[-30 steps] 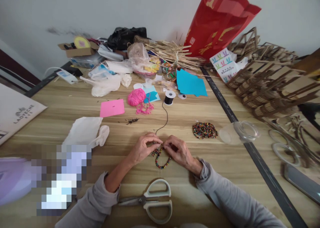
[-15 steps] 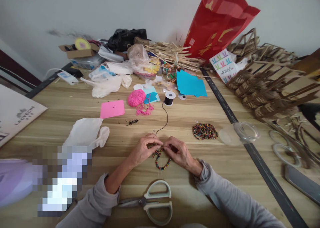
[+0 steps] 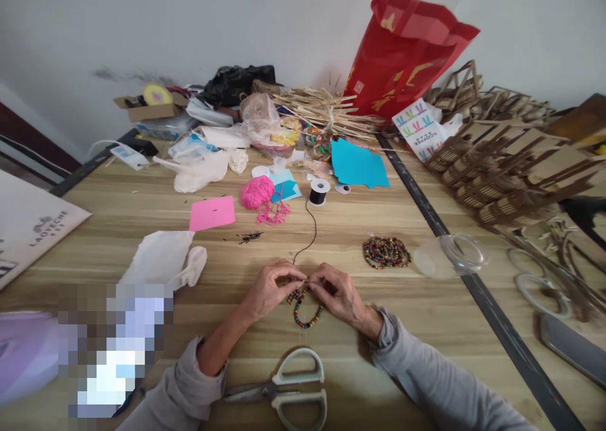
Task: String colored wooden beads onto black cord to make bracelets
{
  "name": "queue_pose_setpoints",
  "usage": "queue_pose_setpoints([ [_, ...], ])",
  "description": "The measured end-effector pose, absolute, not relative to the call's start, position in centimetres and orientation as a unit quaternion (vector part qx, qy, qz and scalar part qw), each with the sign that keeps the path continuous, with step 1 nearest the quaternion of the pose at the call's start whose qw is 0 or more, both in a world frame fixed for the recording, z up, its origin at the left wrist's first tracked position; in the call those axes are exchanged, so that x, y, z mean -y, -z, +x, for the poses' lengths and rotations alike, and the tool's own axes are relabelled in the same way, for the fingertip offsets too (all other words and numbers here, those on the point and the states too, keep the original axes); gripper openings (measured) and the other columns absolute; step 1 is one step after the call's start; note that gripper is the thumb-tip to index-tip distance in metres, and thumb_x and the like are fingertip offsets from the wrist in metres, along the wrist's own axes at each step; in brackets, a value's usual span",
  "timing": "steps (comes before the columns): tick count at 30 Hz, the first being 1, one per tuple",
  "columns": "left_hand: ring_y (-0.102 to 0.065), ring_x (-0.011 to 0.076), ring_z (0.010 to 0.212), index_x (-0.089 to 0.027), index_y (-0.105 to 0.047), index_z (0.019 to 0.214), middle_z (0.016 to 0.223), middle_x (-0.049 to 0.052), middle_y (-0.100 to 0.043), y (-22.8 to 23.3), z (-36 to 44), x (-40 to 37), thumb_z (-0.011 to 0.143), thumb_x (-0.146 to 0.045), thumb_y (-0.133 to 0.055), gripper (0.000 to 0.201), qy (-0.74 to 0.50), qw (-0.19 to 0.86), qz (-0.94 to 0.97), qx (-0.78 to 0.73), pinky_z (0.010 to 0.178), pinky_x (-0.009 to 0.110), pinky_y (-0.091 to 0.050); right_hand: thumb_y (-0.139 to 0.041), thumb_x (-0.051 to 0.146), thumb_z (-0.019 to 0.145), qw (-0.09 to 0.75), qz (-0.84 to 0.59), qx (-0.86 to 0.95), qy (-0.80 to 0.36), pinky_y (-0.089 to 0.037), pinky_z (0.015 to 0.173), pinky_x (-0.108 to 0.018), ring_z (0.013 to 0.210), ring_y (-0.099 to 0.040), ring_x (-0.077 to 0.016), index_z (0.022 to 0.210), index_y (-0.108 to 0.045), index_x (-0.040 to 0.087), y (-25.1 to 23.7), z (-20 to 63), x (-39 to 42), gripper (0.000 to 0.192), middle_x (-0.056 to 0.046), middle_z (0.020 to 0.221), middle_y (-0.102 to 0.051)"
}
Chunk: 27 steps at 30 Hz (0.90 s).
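Note:
My left hand [image 3: 272,290] and my right hand [image 3: 338,294] face each other just above the table, thumbs and forefingers pinched close together. Between them they hold a string of small multicoloured beads [image 3: 307,324], which hangs in a loop below the fingertips. A few of its beads bunch under my left fingers. Black cord [image 3: 314,229] runs from a white-ended spool [image 3: 318,192] down behind my left hand; its end is hidden by the fingers. Closer to me lie scissors [image 3: 298,390] with pale handles, blades pointing left.
A coiled bead strand [image 3: 386,252] lies to the right, beside a clear plastic lid [image 3: 428,259]. Ahead are pink yarn [image 3: 257,192], a pink card [image 3: 213,213], blue sheets [image 3: 360,163] and short black pieces [image 3: 250,237]. Woven baskets [image 3: 502,172] crowd the right; a red bag [image 3: 402,59] stands behind.
The whole scene sits slightly lower in the view. Both hands keep their pinch on the bead string, with only slight finger movement at the tips.

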<state>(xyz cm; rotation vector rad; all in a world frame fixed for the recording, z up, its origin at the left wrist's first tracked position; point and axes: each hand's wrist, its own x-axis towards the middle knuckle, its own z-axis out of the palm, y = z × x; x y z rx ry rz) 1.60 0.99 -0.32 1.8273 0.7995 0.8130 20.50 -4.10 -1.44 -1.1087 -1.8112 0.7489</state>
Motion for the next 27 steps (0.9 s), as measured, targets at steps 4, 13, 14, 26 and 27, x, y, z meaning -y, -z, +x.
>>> queue_pose_setpoints([
  [4,-0.062,0.0181,0.080,-0.015,-0.072,0.079,0.078,0.006,-0.068,0.18,1.55,-0.98,0.077,-0.017,-0.066,0.007,-0.333,0.480,0.740,-0.332,0.076,0.029,-0.047,-0.052,0.025,0.091,0.436,-0.445,0.724,-0.298,-0.040,0.055,-0.023,0.060,-0.049,-0.0124,0.080,-0.059,0.017,1.38,20.50,4.14,0.015,-0.002,0.069,-0.054],
  [13,-0.062,0.0178,0.080,-0.014,-0.071,0.079,0.079,0.006,-0.066,0.47,1.49,-1.08,0.077,-0.016,-0.065,0.007,-0.342,0.483,0.734,-0.332,0.076,0.029,-0.047,-0.053,0.023,0.090,0.434,-0.446,0.727,-0.291,-0.038,0.053,-0.022,0.057,-0.046,-0.0108,0.080,-0.058,0.017,1.58,20.59,4.17,0.013,-0.001,0.068,-0.052],
  [14,-0.062,0.0178,0.080,-0.014,-0.071,0.079,0.079,0.006,-0.066,0.46,1.49,-1.08,0.077,-0.016,-0.065,0.006,-0.343,0.483,0.735,-0.331,0.076,0.029,-0.047,-0.053,0.023,0.090,0.433,-0.446,0.727,-0.292,-0.038,0.053,-0.021,0.057,-0.046,-0.0107,0.079,-0.058,0.017,1.62,20.58,4.16,0.013,-0.001,0.068,-0.052],
  [26,-0.061,0.0175,0.081,-0.013,-0.070,0.078,0.079,0.006,-0.064,0.29,1.46,-1.01,0.076,-0.015,-0.067,0.004,-0.350,0.487,0.731,-0.326,0.076,0.029,-0.046,-0.053,0.022,0.089,0.426,-0.451,0.730,-0.288,-0.038,0.053,-0.021,0.057,-0.047,-0.0105,0.078,-0.058,0.017,1.79,20.49,4.11,0.013,-0.001,0.068,-0.053],
  [27,-0.061,0.0175,0.081,-0.013,-0.070,0.077,0.079,0.006,-0.064,0.31,1.45,-1.00,0.076,-0.015,-0.067,0.004,-0.351,0.487,0.730,-0.327,0.076,0.029,-0.046,-0.053,0.021,0.088,0.427,-0.450,0.730,-0.287,-0.039,0.053,-0.021,0.057,-0.047,-0.0105,0.077,-0.058,0.017,1.81,20.48,4.11,0.013,-0.001,0.068,-0.054],
])
